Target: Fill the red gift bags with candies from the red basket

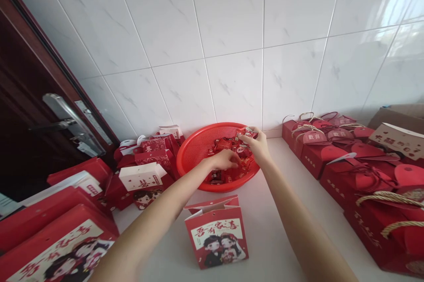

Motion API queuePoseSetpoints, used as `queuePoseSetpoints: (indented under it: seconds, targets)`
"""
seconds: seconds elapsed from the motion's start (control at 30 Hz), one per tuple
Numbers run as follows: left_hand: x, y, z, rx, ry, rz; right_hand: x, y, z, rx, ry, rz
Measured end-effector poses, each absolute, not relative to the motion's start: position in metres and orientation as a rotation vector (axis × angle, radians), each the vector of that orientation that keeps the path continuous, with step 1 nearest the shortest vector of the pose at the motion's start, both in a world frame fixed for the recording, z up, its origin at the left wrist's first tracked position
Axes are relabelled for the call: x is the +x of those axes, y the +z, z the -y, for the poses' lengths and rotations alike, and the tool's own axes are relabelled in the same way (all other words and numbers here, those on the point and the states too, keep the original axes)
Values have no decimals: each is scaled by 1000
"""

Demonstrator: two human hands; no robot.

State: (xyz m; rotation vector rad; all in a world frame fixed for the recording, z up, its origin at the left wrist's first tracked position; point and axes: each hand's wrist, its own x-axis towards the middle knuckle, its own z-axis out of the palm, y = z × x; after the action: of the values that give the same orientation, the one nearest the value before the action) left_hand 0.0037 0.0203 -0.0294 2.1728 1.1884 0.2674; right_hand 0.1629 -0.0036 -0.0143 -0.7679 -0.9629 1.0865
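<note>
A red plastic basket (195, 149) with a perforated wall stands against the tiled wall and holds many small red-wrapped candies (243, 151). My right hand (256, 142) is at the basket's right side, with thumb and fingers closed around a few wrapped candies (248, 133). Inside the basket, my left hand (225, 159) hangs over the pile, fingers bent downward and slightly apart. I see nothing held in it, though its fingertips are partly hidden. In front of the basket, between my forearms, a red paper gift box (217, 238) with a cartoon couple stands upright, its top open.
Red gift boxes with rope handles (357, 176) line the right side of the white tabletop (281, 184). More red paper boxes (145, 180) crowd the left, with larger ones (66, 242) nearer me. A dark door with a metal handle (73, 118) is at far left.
</note>
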Motion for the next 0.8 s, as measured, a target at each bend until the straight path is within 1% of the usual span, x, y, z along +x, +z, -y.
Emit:
queuePoseSetpoints:
  seconds: [0.13, 0.27, 0.47, 0.8]
  targets:
    - [-5, -19, -27, 2041, 510, -1158, 163, -13, 3, -760, 1082, 956]
    - [-8, -17, -28, 1934, 620, -1128, 163, -13, 2, -751, 1089, 947]
    - [-8, -18, -28, 1855, 681, -1103, 162, -13, 1, -748, 1098, 936]
    - [-8, -18, -26, 1820, 671, -1076, 163, -13, 3, -761, 1082, 959]
